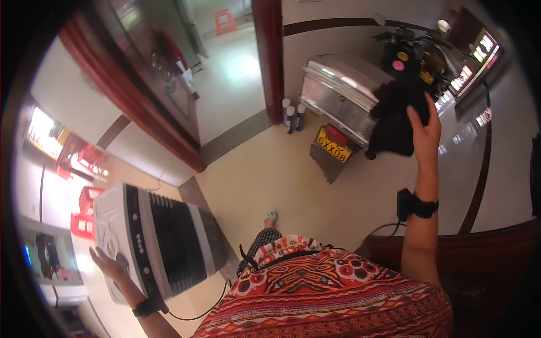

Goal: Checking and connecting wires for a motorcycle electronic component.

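A black soft thing (393, 123) is reached by the right hand (426, 129): the thumb is laid against its right edge, with the other fingers spread above. Whether it is clamped between them or only touched cannot be told. It is seen directly left of this grip, by the rear of a parked motorcycle (407, 48). Farther left of the grip, a silver metal box (339, 89) is carried at the motorcycle's rear; below the box, a yellow plate (334, 147) is fixed over a grey mudflap (325, 163). Beyond the box, three white-capped cans (291, 119) are stood near the dark red door frame (268, 62).

The left hand (111, 266) is held well apart from the right, its fingers parted and nothing gripped. It is placed at the top of a grey and black air cooler (174, 236); contact cannot be told. Beyond that hand, red stools (83, 225) are seen. A black band (424, 207) is worn on the right wrist, and another on the left.
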{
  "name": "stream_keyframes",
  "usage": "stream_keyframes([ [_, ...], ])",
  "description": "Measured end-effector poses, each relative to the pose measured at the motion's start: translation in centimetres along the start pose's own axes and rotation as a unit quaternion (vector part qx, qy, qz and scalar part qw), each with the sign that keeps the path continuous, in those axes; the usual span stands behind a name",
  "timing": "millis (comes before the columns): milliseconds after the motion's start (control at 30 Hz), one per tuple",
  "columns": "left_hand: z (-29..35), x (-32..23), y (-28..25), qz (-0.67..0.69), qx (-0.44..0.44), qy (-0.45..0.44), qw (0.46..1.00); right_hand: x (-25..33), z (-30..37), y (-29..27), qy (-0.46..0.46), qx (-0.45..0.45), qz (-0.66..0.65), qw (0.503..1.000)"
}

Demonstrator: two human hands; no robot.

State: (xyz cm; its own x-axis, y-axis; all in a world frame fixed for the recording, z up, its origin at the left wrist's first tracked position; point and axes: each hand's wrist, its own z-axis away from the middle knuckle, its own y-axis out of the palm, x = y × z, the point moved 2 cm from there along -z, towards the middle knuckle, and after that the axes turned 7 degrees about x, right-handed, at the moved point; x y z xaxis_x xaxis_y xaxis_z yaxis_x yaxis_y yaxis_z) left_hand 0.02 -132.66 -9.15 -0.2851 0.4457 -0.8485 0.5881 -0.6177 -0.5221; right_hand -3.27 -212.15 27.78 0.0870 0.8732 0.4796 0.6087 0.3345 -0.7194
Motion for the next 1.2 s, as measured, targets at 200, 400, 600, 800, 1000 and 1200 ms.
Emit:
stream_keyframes([
  [200,9.0,-17.4,16.9,0.105,0.323,0.167,0.926,-0.9,-4.6,-2.9,-0.108,-0.14,0.138,0.974],
  [400,15.8,-23.7,24.5,0.241,0.544,0.12,0.795,-6.9,-2.9,-1.2,0.135,0.107,0.42,0.891],
  [600,17.8,-33.4,29.5,0.26,0.582,0.226,0.737,-0.2,-2.7,4.0,0.044,0.136,0.457,0.878],
  [800,24.0,-51.9,32.1,0.323,0.495,0.508,0.627,1.1,-5.1,9.6,-0.017,0.222,0.428,0.876],
  [1000,28.6,-57.4,37.4,0.283,0.473,0.571,0.608,-3.3,-5.4,3.4,0.118,0.143,0.414,0.891],
  [1200,31.0,-55.6,41.2,0.214,0.448,0.632,0.595,-6.5,-3.3,-3.0,0.253,0.093,0.422,0.866],
])
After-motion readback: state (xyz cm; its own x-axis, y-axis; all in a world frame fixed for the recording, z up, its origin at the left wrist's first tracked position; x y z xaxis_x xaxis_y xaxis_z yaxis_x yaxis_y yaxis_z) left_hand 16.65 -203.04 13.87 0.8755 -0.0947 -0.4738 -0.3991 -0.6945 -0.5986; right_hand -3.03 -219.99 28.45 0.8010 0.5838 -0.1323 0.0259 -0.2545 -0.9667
